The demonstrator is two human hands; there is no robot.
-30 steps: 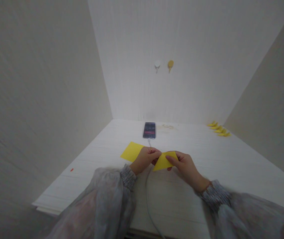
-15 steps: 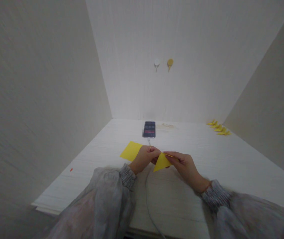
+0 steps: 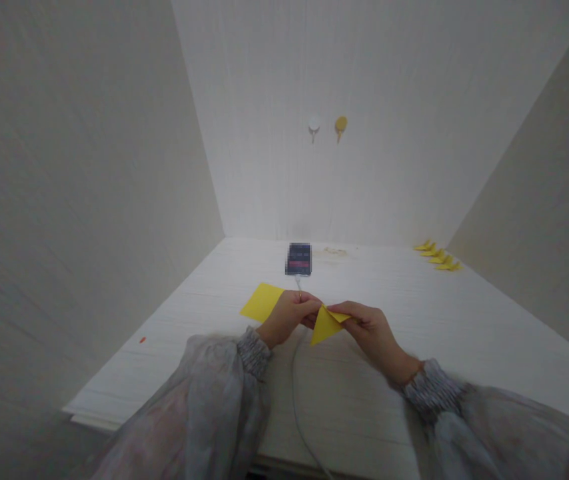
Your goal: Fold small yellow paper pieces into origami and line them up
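Between my two hands is a folded piece of yellow paper [image 3: 325, 326], held above the table with one point hanging down and a flap standing out to the right. My left hand [image 3: 290, 315] is closed, pinching its upper left corner. My right hand [image 3: 367, 327] is closed on the flap at the right, thumb and fingers pressed together. On the table behind my left wrist lies a flat yellow sheet [image 3: 263, 301], partly covered by that hand. Several folded yellow paper figures [image 3: 437, 255] stand in a row at the far right.
A phone [image 3: 299, 259] with a blurred screen lies near the back wall, its cable [image 3: 295, 407] running under my hands to the front edge. A small red piece [image 3: 142, 340] lies at the left. Two hooks, white [image 3: 314, 125] and yellow [image 3: 341, 125], hang on the wall.
The folded paper has turned slightly, and its right flap shows more openly between my fingers. Both hands stay nearly in place.
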